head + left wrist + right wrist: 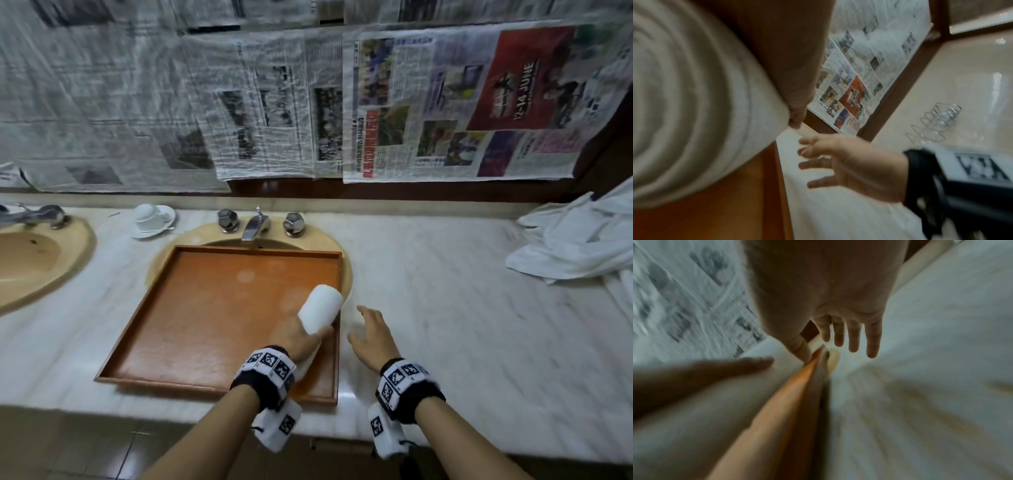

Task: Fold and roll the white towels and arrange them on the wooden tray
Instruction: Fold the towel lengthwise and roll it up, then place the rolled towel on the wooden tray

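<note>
Over the right edge of the wooden tray (205,318), the left hand (301,339) grips a rolled white towel (320,308), fingers wrapped around its near end while the far end points up and away. The left wrist view shows the roll's spiral end (684,104) close up, with the thumb pressed along its side. The right hand (371,337) hovers just beside the tray, above the worktop (445,308), fingers spread and relaxed, holding nothing; the right wrist view confirms the fingers (854,335) are straight and apart. Both wrists wear black bands with printed markers.

The tray sits across a beige sink (346,274), its far edge below the faucet (255,224) and two metal knobs. The tray's floor is bare apart from the held roll above it. To the left on the marble worktop stands an upturned white cup on a saucer (152,219), and further left a second sink (34,257). At the far right lies a heap of unfolded white towels (579,240). Newspaper sheets (445,102) hang across the wall behind.
</note>
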Demonstrator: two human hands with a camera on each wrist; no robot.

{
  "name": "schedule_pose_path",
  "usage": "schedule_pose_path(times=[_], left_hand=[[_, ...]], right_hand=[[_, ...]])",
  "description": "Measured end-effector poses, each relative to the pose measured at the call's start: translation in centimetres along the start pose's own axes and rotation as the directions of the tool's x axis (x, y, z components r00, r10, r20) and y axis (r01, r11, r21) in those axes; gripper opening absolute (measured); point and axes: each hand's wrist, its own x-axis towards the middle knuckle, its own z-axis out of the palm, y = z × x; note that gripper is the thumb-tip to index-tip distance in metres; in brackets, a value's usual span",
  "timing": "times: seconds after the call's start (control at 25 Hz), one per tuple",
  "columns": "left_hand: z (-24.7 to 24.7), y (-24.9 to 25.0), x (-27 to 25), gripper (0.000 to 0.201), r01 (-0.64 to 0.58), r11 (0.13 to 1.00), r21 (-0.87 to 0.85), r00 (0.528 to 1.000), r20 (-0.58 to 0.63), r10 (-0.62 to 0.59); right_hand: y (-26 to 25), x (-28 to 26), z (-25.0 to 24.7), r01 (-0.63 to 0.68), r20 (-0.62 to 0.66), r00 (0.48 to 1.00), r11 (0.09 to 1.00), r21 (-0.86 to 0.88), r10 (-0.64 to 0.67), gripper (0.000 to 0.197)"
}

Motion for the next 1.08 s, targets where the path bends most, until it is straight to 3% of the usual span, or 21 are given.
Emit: schedule_pose_path(times=[0.16, 0.28, 0.4, 0.64, 0.76, 0.84, 0.96, 1.08], left_hand=[[2.5, -1.3, 0.2, 0.066, 0.168, 0.976, -0.136, 0.986, 0.035, -0.165], [3.6, -1.1, 0.1, 0.068, 0.218, 0.954, -0.208, 0.976, 0.064, -0.209], [4.3, -0.6, -0.1, 0.064, 0.242, 0.936, -0.256, 0.970, 0.057, -0.235], [4.2, 0.9, -1.3, 0.065, 0.234, 0.964, -0.125, 0.971, -0.017, -0.238], [4.1, 0.6, -1.0, 0.083, 0.256, 0.966, -0.026, 0.966, -0.032, -0.256], [4.2, 0.2, -0.9, 0.085, 0.251, 0.968, 0.011, 0.967, -0.039, -0.251], [3.7, -0.5, -1.7, 0.069, 0.226, 0.966, -0.124, 0.968, -0.081, -0.236], [2.3, -2.3, -3.0, 0.047, 0.292, 0.884, -0.364, 0.909, -0.182, -0.375]], right_hand=[[4.0, -2.1, 4.1, -0.085, -0.002, 0.996, 0.938, -0.336, 0.089, 0.056], [4.7, -3.0, 5.2, -0.093, 0.052, 0.990, 0.886, -0.454, 0.130, 0.059], [5.2, -3.2, 5.4, -0.087, 0.089, 0.985, 0.870, -0.486, 0.147, 0.061], [5.7, -3.2, 5.2, -0.078, 0.133, 0.978, 0.871, -0.486, 0.162, 0.063], [5.6, -3.2, 5.3, -0.085, 0.138, 0.975, 0.864, -0.497, 0.175, 0.063], [5.5, -3.2, 5.4, -0.095, 0.131, 0.974, 0.862, -0.498, 0.183, 0.063], [5.4, -3.3, 5.3, -0.101, 0.130, 0.973, 0.860, -0.500, 0.190, 0.063], [5.3, -3.3, 5.2, -0.103, 0.136, 0.971, 0.855, -0.509, 0.198, 0.063]])
